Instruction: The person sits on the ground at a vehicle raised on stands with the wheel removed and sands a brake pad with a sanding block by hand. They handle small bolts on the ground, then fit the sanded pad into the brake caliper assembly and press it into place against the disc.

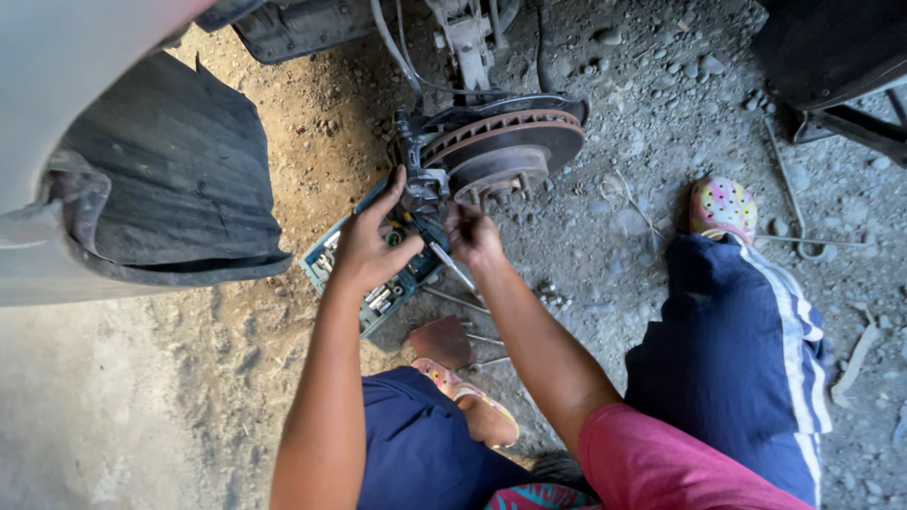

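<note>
Rusty metal brake disc (505, 151) sits on the car above gravel ground (661, 123). The left hand (368, 247) curls around the brake clamp (422, 184) beside it. The right hand (472, 236) pinches a thin tool (452, 266). A green toolbox (378, 283) lies under the hands.

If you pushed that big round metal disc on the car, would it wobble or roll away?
Probably not. The metal disc looks thick and solid, so it is likely heavy and stiff. It sits fixed on the car's hub with studs through its middle, so it should not roll. Its rusty face looks rough, not slippery.
</note>
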